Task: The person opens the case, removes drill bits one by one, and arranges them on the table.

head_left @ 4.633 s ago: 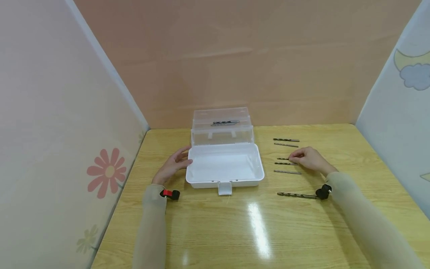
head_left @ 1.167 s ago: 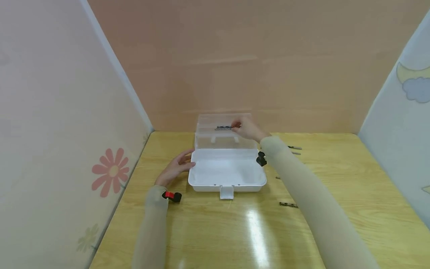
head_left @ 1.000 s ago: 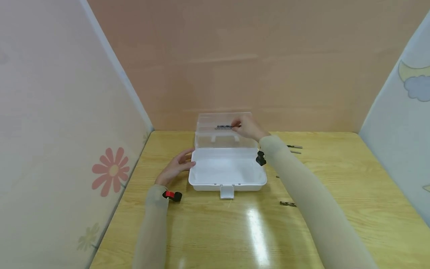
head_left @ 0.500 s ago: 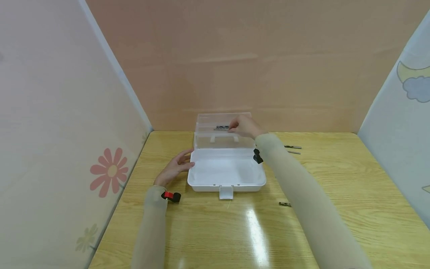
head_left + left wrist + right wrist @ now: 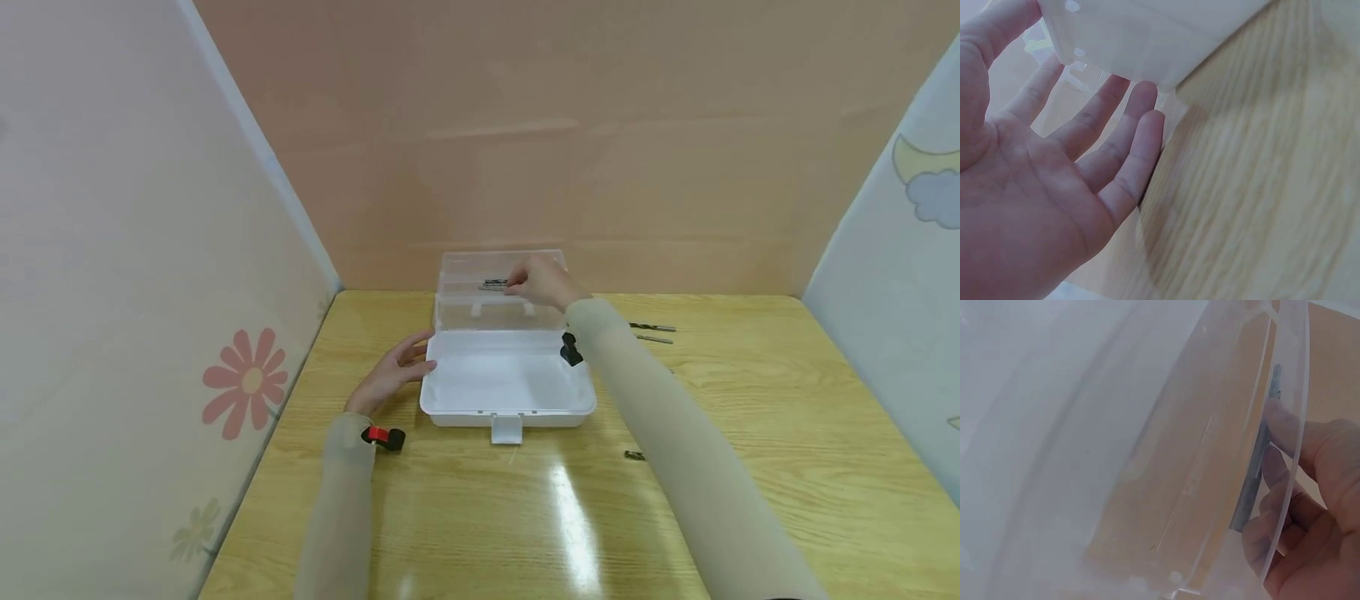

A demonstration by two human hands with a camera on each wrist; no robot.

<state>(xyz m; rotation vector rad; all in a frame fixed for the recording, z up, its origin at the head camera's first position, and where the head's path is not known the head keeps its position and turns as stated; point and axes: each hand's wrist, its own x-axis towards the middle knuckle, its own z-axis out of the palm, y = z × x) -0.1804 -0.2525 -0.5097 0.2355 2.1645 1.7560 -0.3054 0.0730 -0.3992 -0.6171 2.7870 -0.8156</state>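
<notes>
A white plastic box (image 5: 506, 375) stands with its clear lid (image 5: 457, 265) and inner tray folded up behind it. My left hand (image 5: 392, 377) rests at the box's left side, thumb over the rim and loosely straight fingers against the outer wall; the left wrist view shows the fingertips (image 5: 1142, 94) at that wall. My right hand (image 5: 546, 282) reaches into the raised tray, where drill bits (image 5: 493, 282) lie side by side. In the right wrist view, thumb and forefinger pinch a drill bit (image 5: 1254, 481) behind clear plastic. The hand hides part of the bits.
To the right on the wooden table (image 5: 750, 417) lie a dark drill bit (image 5: 654, 327) and a thin silver one (image 5: 656, 339). A thicker bit (image 5: 634, 455) shows only its tip beside my right sleeve, which covers the rest. An orange wall (image 5: 675, 167) rises behind.
Earlier my right hand picked a small drill bit off the table and carried it left to the raised tray. Within the last second it slid slightly left there. My left hand stayed put.
</notes>
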